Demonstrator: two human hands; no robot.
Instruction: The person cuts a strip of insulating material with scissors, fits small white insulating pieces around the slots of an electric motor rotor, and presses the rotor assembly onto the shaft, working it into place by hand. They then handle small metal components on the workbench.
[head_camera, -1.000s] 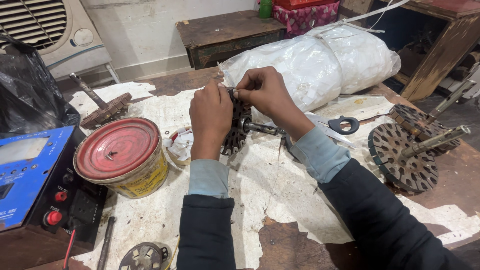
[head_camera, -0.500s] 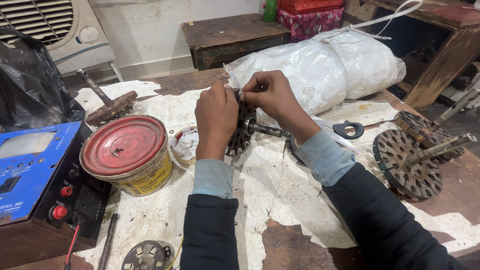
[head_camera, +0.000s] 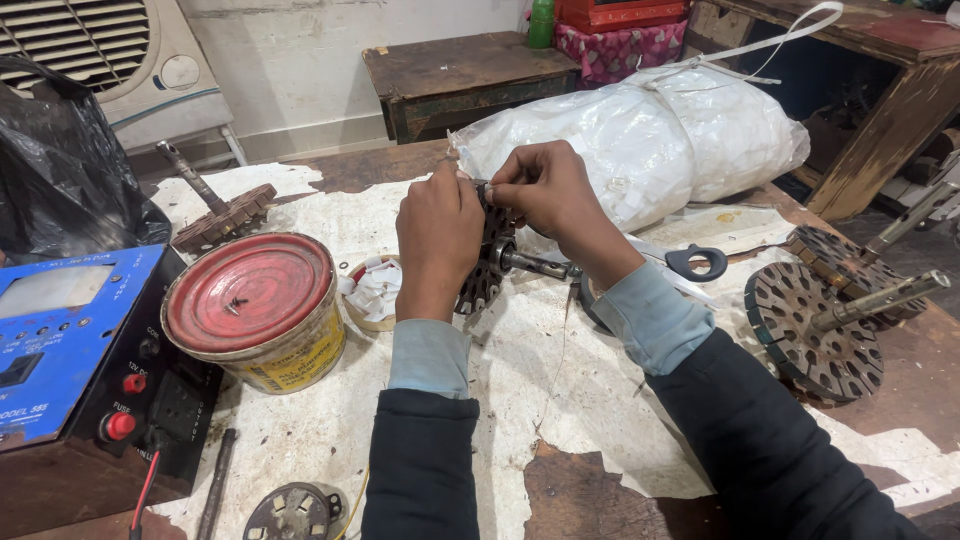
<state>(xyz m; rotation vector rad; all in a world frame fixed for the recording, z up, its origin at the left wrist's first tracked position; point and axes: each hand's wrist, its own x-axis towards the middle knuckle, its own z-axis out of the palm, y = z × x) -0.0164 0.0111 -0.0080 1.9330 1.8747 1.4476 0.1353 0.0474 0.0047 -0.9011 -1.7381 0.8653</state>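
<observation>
The left hand (head_camera: 437, 240) and the right hand (head_camera: 545, 190) both close on a dark slotted motor core (head_camera: 487, 268), held upright on edge just above the paper-covered workbench (head_camera: 520, 400), its steel shaft (head_camera: 535, 263) pointing toward the person's right. The right hand's fingertips (head_camera: 497, 192) pinch narrowly at the top rim of the core, while the left hand wraps the near face. A red-lidded tin (head_camera: 255, 310) stands to the left, a white sack (head_camera: 650, 140) lies behind the hands, and two more cores on shafts (head_camera: 815, 330) rest at the right.
</observation>
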